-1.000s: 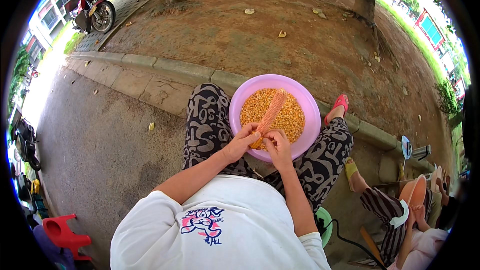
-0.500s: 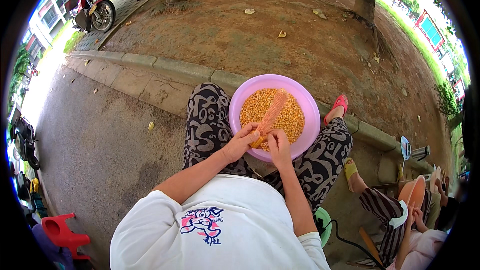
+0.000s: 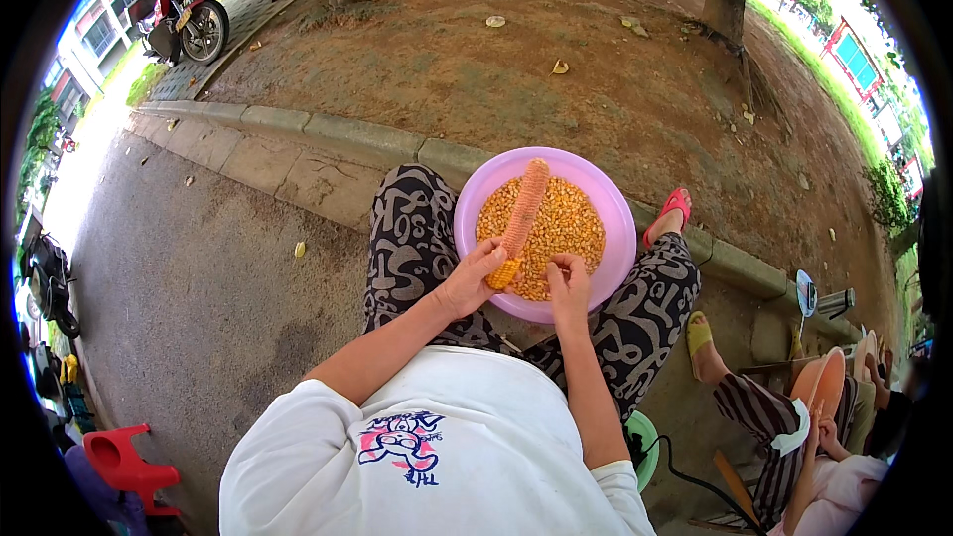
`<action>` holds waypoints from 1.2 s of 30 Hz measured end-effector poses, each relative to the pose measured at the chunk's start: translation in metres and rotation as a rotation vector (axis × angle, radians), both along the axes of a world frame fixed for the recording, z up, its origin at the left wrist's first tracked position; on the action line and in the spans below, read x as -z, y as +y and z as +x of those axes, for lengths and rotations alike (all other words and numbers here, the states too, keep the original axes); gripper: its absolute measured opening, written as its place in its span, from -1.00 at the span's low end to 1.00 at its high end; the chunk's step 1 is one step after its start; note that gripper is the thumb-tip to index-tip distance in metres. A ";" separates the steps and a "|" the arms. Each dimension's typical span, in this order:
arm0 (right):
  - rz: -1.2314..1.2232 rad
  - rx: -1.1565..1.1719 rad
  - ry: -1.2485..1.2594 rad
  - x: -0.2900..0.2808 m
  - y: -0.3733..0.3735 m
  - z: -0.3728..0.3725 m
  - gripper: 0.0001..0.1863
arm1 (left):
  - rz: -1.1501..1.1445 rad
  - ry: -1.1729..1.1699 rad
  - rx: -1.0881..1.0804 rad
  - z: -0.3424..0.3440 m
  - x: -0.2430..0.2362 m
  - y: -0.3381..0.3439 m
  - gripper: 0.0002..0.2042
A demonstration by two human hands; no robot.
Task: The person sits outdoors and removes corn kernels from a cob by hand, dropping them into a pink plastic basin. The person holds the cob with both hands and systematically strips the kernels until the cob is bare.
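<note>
Head view: My left hand (image 3: 473, 281) clasps a long, pink-and-yellow corncob (image 3: 524, 216); my right hand (image 3: 569, 288) curls beside it, pinch indiscernible.

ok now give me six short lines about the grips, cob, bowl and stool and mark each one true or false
1. The left grip holds the cob. True.
2. The right grip is off the cob, over the bowl. True.
3. The bowl is dark blue. False: it is pale pink-purple.
4. Loose kernels lie in the bowl. True.
5. The cob is bare along its whole length. False: yellow kernels cover its near end.
6. The stool is green. False: it is red.
</note>
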State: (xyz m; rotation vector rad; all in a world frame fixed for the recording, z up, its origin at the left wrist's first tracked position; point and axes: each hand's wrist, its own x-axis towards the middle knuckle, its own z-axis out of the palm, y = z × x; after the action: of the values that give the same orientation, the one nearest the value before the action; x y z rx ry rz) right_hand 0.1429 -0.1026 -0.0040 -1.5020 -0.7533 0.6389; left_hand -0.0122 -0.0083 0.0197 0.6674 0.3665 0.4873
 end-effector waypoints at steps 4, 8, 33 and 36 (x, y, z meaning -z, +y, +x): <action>-0.032 -0.089 0.052 -0.010 0.000 -0.006 -0.86 | -0.025 0.003 -0.008 -0.002 0.000 0.001 -0.61; 0.034 -0.153 0.024 -0.008 0.001 -0.007 -0.85 | 0.040 0.010 -0.006 0.000 -0.005 -0.003 -0.67; 0.087 -0.323 -0.061 -0.021 -0.002 -0.012 -0.84 | 0.065 0.035 0.059 -0.002 0.002 -0.003 -0.68; 0.090 -0.302 -0.133 -0.019 -0.002 -0.012 -0.82 | 0.059 0.037 0.058 -0.001 0.002 -0.003 -0.68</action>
State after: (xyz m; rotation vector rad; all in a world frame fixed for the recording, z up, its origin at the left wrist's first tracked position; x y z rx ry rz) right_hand 0.1308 -0.1045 0.0153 -1.3690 -1.1115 0.7238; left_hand -0.0137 -0.0118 0.0179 0.7428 0.3682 0.4321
